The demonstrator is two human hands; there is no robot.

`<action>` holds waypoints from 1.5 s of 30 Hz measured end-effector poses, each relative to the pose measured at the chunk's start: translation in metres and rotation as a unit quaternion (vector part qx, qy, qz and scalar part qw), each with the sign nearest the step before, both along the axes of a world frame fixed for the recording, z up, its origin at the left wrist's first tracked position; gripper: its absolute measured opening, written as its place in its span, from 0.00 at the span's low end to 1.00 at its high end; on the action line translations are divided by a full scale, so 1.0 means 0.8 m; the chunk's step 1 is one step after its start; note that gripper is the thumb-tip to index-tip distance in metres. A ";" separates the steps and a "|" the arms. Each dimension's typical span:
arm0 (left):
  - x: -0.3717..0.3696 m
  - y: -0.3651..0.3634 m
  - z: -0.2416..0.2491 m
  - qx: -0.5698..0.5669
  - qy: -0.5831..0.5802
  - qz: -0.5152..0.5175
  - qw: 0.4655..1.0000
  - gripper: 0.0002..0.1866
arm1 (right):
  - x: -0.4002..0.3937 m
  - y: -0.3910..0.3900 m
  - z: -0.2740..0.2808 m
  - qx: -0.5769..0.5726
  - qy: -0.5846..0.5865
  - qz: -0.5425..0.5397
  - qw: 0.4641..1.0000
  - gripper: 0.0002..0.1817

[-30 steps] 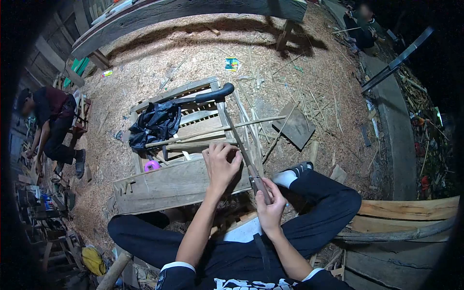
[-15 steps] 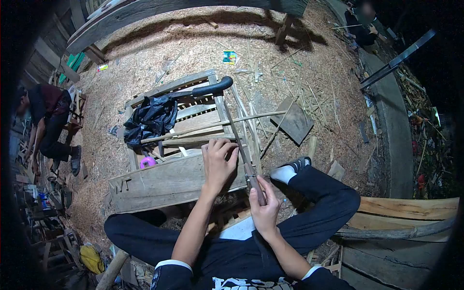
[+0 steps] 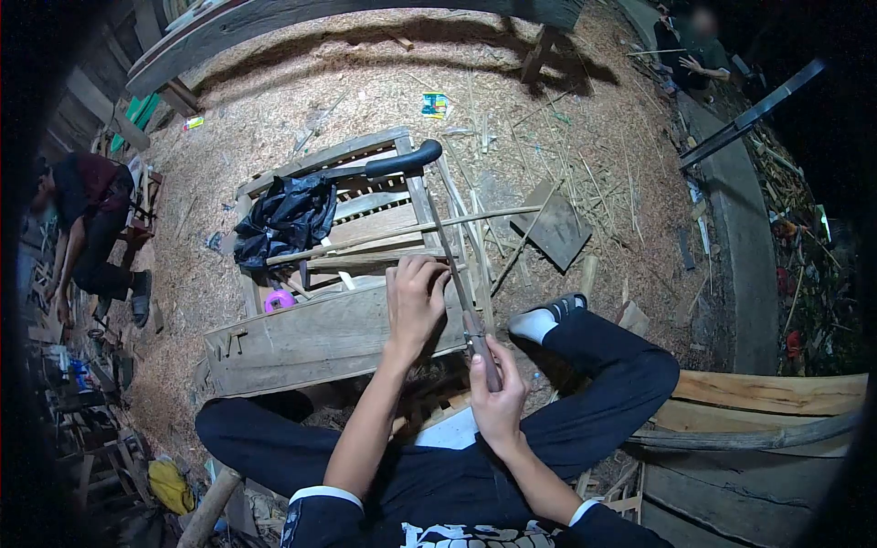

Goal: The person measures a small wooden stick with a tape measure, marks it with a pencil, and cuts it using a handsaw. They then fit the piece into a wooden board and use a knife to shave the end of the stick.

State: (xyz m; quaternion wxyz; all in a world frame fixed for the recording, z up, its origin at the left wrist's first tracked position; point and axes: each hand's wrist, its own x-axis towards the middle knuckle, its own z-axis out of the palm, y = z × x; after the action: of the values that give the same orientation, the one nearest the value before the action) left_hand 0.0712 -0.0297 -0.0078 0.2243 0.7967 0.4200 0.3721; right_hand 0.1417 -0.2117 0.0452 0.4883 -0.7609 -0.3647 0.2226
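Observation:
My right hand is wrapped round the brown handle of a long thin blade, which points up and away over the low wooden bench. Next to the blade is my left hand, its fingers curled at the bench's right part; what they hold, if anything, is hidden. Beyond the hands, a black curved handle lies on the slatted frame beside a black plastic bag. A long thin wooden strip crosses the frame.
A pink round object sits behind the bench board. A square dark board lies on the shavings at the right. One person bends at the left; another person is at the top right. Long planks are at lower right.
My hands have barely moved. The person at the top right now shows a raised, spread hand. At the left, the other person's hands have shifted slightly.

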 end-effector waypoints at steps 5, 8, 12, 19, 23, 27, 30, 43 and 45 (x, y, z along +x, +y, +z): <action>0.001 0.001 0.001 0.006 -0.003 0.002 1.000 0.05 | 0.007 -0.004 -0.004 0.032 0.029 -0.012 0.999 0.20; 0.000 0.001 0.001 0.002 -0.005 0.002 1.000 0.04 | 0.009 -0.012 -0.005 0.022 -0.001 -0.004 1.000 0.19; 0.000 0.001 0.002 0.000 -0.005 0.002 1.000 0.05 | 0.013 -0.009 0.005 0.025 0.019 -0.006 0.999 0.19; 0.001 0.000 0.004 -0.014 0.002 0.012 1.000 0.04 | 0.013 -0.016 0.004 0.036 0.017 0.000 0.999 0.19; 0.006 -0.003 0.004 -0.012 0.006 0.010 1.000 0.03 | 0.015 -0.012 0.008 0.024 0.017 -0.008 1.000 0.19; 0.005 -0.003 0.006 -0.011 0.006 0.020 1.000 0.03 | 0.015 -0.021 0.008 0.030 0.062 -0.009 0.998 0.19; 0.003 -0.004 0.006 -0.005 0.001 0.009 1.000 0.04 | 0.018 -0.013 0.003 0.007 0.015 -0.002 1.000 0.19; 0.003 -0.004 0.000 -0.006 0.001 0.022 1.000 0.04 | 0.006 -0.012 -0.009 0.036 0.051 -0.030 0.998 0.20; 0.004 -0.004 -0.001 -0.006 0.004 0.021 1.000 0.04 | 0.006 -0.013 -0.015 0.042 0.031 -0.028 0.998 0.20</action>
State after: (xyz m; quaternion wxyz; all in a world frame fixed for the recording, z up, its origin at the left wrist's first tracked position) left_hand 0.0746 -0.0327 -0.0089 0.2194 0.7876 0.4400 0.3714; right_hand 0.1467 -0.2220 0.0330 0.5373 -0.7422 -0.3369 0.2166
